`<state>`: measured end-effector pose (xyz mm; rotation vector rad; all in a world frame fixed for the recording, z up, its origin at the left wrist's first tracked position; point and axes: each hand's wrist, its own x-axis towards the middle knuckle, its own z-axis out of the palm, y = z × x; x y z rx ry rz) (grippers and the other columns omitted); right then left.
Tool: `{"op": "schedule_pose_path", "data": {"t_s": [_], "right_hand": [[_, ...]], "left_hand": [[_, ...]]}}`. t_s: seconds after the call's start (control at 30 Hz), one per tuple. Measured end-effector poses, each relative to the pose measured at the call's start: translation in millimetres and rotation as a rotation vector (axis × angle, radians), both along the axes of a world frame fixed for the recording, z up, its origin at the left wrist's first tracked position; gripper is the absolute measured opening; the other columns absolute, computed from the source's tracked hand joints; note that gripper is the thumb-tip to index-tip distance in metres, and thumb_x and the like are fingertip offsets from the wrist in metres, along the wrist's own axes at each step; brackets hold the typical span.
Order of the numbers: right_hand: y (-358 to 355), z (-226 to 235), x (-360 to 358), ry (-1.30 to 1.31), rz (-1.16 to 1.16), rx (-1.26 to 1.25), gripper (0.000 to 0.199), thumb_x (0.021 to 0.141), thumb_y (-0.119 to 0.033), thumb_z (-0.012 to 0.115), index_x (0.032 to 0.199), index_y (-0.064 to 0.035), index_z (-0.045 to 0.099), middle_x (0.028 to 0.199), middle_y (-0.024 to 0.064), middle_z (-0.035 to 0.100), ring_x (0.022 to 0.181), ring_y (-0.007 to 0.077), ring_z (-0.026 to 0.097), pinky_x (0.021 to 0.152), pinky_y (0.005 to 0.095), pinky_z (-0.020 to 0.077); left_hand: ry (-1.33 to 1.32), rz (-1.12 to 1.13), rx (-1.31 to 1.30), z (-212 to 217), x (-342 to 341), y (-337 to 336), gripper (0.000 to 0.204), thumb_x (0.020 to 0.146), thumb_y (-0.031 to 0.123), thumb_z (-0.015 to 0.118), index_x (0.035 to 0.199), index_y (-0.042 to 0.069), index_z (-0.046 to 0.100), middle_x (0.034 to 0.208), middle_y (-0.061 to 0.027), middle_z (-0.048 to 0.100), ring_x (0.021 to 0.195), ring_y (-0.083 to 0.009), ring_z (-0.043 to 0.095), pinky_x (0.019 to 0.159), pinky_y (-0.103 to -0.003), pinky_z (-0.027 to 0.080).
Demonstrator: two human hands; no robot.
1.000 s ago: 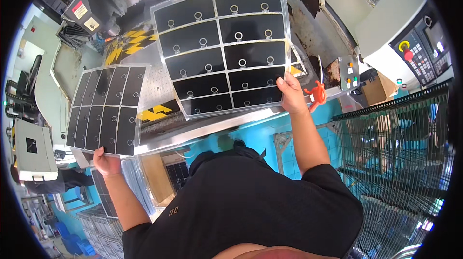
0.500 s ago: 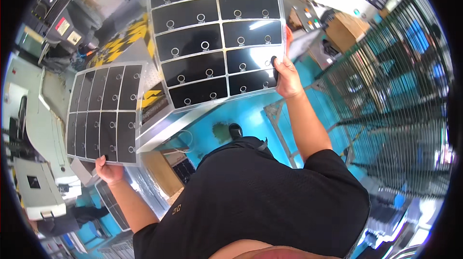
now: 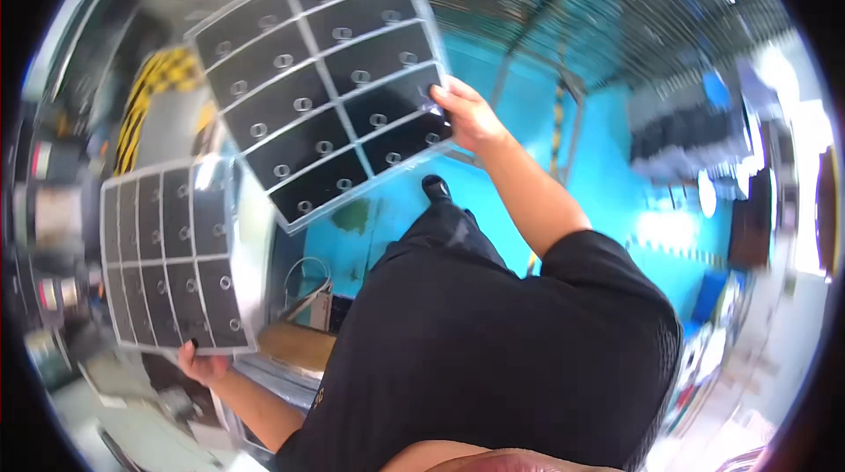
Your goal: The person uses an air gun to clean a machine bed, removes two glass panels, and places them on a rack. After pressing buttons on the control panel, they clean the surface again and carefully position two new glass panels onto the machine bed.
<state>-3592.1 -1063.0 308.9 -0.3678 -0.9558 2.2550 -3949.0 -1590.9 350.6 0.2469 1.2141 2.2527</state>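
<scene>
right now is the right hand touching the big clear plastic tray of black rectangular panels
Touching. The head view shows the right hand gripping the lower right edge of the big clear plastic tray of black rectangular panels, fingers overlapping its rim.

Person wears a plain black short-sleeved T-shirt (image 3: 493,340) of soft fabric, loose at the torso; a small pale mark shows near its lower left hem. Both forearms are bare, as are the left hand (image 3: 204,365) and right hand (image 3: 471,116). A black shoe (image 3: 436,188) is visible below.
</scene>
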Motion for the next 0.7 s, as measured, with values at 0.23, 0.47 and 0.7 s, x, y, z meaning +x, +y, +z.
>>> {"op": "schedule_pose_path", "data": {"t_s": [0.23, 0.47, 0.7], "right_hand": [[-42.3, -50.4, 141.5, -0.111, -0.284, -0.205, 0.025, 0.098, -0.017, 0.056, 0.119, -0.004, 0.059, 0.111, 0.0045, 0.066, 0.098, 0.0161, 0.064, 0.083, 0.032, 0.0529], [-2.8, -151.1, 287.4, -0.264, -0.483, -0.425, 0.039, 0.096, -0.018, 0.058, 0.129, 0.001, 0.052, 0.116, 0.0083, 0.063, 0.107, 0.0176, 0.059, 0.092, 0.0329, 0.0476], [117.1, -312.9, 425.1, -0.495, -0.71, -0.552, 0.049, 0.095, -0.02, 0.061, 0.136, 0.0016, 0.045, 0.118, 0.0135, 0.061, 0.106, 0.0224, 0.061, 0.09, 0.0373, 0.051]], "left_hand": [[0.143, -0.167, -0.285, 48.4, 68.8, 48.9, 0.069, 0.069, 0.019, 0.058, 0.132, -0.006, 0.048, 0.125, -0.0201, 0.058, 0.113, -0.036, 0.058, 0.101, -0.048, 0.045], [0.09, -0.398, -0.529, 27.1, 159.5, 255.4, 0.061, 0.065, 0.013, 0.055, 0.123, -0.004, 0.055, 0.117, -0.0187, 0.063, 0.106, -0.0334, 0.063, 0.096, -0.045, 0.049], [-0.106, -0.675, -0.821, -32.9, 238.2, 428.5, 0.057, 0.066, 0.009, 0.054, 0.121, -0.004, 0.056, 0.111, -0.0172, 0.066, 0.103, -0.0323, 0.065, 0.092, -0.043, 0.053]]}}
